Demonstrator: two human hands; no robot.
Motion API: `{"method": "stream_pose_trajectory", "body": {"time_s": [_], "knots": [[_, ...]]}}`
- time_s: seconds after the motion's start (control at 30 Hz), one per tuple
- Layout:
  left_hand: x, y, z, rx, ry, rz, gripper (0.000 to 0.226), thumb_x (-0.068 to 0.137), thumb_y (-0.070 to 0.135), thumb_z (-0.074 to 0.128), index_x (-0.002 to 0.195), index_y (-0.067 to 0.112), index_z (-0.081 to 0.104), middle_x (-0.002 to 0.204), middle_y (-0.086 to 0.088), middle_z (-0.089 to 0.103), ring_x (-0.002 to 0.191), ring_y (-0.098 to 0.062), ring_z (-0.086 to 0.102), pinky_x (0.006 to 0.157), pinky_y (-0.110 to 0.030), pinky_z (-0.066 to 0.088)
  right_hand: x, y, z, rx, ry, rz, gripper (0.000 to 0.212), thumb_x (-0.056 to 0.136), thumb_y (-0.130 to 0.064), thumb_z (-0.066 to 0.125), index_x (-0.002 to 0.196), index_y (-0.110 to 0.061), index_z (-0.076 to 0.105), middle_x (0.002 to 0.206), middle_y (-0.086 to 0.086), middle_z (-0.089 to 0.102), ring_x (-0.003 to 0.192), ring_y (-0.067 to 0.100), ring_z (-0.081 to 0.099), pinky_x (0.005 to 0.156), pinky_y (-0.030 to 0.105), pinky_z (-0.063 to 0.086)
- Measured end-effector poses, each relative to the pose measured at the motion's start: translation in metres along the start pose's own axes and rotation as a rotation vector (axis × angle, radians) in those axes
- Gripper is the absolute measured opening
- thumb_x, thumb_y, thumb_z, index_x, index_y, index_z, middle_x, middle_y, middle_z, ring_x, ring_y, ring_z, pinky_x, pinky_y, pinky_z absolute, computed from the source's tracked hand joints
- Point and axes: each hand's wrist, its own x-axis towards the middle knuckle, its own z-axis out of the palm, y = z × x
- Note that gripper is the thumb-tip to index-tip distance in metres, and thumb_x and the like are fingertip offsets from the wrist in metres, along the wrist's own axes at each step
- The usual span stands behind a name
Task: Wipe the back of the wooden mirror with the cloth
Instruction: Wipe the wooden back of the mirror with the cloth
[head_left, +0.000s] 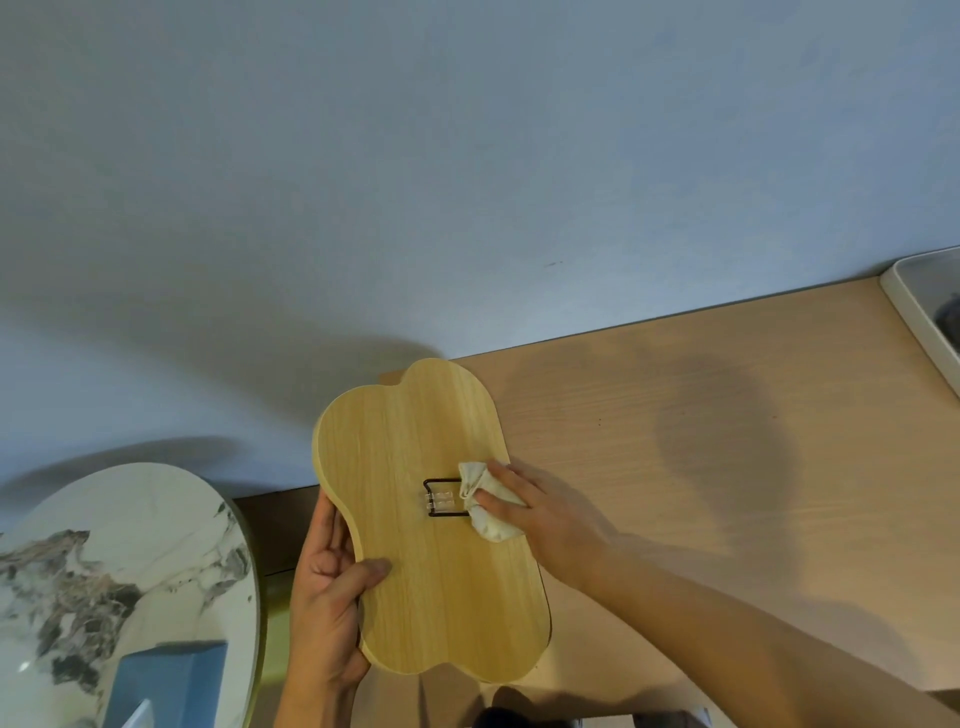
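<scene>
Mirror (431, 525) is lying wooden back up over the desk's (675, 415) left edge, right of a marble table (104, 561). Left hand (324, 597) is gripping its left rim; right hand (556, 519) is pressing a bunched cloth (488, 501) against it beside a wire stand (439, 499).

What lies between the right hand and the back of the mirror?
The cloth, bunched under the right hand, pressed on the mirror beside the wire stand, as the head view shows.

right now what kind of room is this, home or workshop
Probably a home room, not a workshop: a light wooden desk against a plain wall, a round marble-look side table with a blue tissue box on it, and a white tray at the edge.
</scene>
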Motion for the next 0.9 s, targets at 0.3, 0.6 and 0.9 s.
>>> {"method": "stream_pose_trajectory", "body": {"time_s": [0.3,0.6,0.9], "knots": [[0.000,0.002,0.001,0.003,0.005,-0.006,0.099,0.068,-0.021,0.059,0.150,0.035,0.053,0.145,0.008,0.065,0.130,-0.021,0.064,0.100,-0.047,0.056,-0.007,0.016,-0.064,-0.090,-0.030,0.213,0.071,0.098,0.005,0.056,0.155,-0.036,0.045,0.172,-0.002,0.029,0.154,0.028,0.034,0.122,0.042,0.035],[0.000,0.002,0.007,0.008,-0.045,0.012,0.097,0.073,-0.022,0.057,0.153,0.032,0.048,0.151,0.004,0.061,0.132,-0.022,0.063,0.095,-0.041,0.060,0.005,-0.052,-0.004,0.369,0.221,-0.011,0.059,0.102,0.006,0.055,0.151,-0.026,0.049,0.167,0.014,0.035,0.149,0.037,0.041,0.115,0.055,0.046],[-0.002,0.006,0.015,0.054,-0.017,0.007,0.101,0.069,-0.021,0.059,0.153,0.034,0.048,0.147,0.008,0.064,0.127,-0.018,0.066,0.090,-0.038,0.063,-0.013,0.002,-0.036,-0.126,-0.270,0.151,0.070,0.103,-0.003,0.053,0.161,-0.037,0.031,0.176,-0.003,0.012,0.160,0.026,0.017,0.127,0.046,0.028]]}}
